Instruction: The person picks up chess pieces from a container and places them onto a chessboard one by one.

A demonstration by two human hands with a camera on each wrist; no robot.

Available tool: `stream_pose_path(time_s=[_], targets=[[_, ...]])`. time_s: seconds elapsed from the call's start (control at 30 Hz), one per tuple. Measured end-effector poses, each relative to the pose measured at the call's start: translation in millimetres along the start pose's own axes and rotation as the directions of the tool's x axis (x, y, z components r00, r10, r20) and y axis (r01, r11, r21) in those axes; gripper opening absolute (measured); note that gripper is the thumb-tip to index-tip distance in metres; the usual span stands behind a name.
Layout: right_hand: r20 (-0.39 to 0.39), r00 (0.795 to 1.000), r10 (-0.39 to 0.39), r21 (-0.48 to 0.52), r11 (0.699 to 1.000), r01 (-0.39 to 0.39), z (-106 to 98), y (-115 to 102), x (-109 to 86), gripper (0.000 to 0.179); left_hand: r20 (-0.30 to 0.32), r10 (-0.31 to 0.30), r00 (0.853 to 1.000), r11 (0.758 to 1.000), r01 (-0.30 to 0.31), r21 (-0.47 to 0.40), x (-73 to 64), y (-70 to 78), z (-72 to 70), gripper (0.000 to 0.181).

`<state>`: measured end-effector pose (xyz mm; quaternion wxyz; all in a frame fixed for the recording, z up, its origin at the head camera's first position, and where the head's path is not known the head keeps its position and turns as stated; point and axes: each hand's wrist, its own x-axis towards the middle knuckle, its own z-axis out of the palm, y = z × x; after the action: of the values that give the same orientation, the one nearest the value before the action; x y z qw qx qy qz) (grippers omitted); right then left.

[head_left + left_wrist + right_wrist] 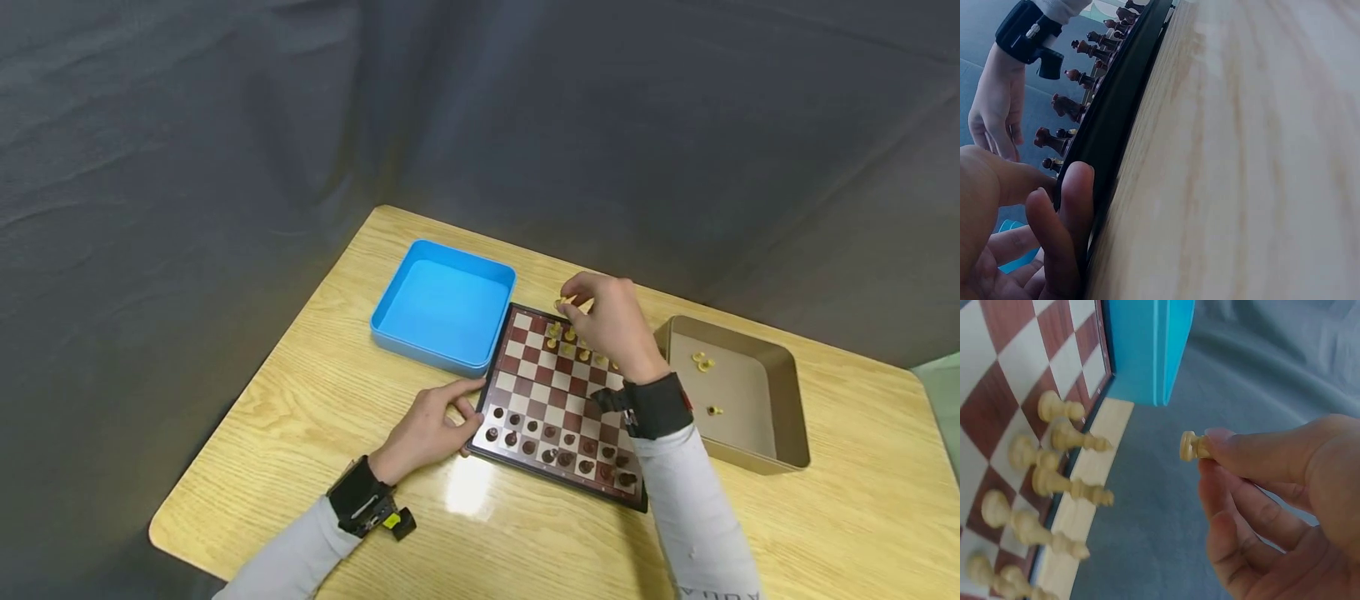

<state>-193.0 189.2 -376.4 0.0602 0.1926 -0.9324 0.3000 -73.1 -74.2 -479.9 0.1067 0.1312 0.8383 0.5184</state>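
Note:
A pale yellow chess piece (pixel 1189 447) is pinched between the thumb and fingers of my right hand (pixel 609 321), above the far edge of the chessboard (pixel 542 392). Its base shows in the right wrist view; its top is hidden by the fingers. My left hand (pixel 431 421) grips the board at its near left corner, fingers against the side in the left wrist view. Two rows of dark chess pieces (pixel 550 456) stand along the near side. Pale pieces (pixel 1066 481) stand on the far side, partly covered by my right hand in the head view.
A blue tray (pixel 442 308) stands against the board's far left side. To the right sits a brown tray (pixel 738 408) holding a few pale pieces (pixel 705 364). Dark cloth (pixel 525 150) hangs behind the wooden table (pixel 300 400).

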Motion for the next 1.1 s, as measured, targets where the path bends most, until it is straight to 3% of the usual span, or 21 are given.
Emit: stream_pose_path(time_s=[0.37, 1.1], targets=[[0.096, 0.995, 0.032, 0.007, 0.999, -0.032, 20.2, 6.9, 2.4, 0.018, -0.019, 0.017, 1.0, 0.996, -0.015, 0.091, 1.7, 1.4, 3.4, 0.056], [0.143, 0.984, 0.102, 0.024, 0.994, -0.107, 41.3, 17.6, 1.6, 0.011, -0.011, 0.018, 1.0, 0.997, -0.017, 0.076, 2.4, 3.1, 5.7, 0.057]])
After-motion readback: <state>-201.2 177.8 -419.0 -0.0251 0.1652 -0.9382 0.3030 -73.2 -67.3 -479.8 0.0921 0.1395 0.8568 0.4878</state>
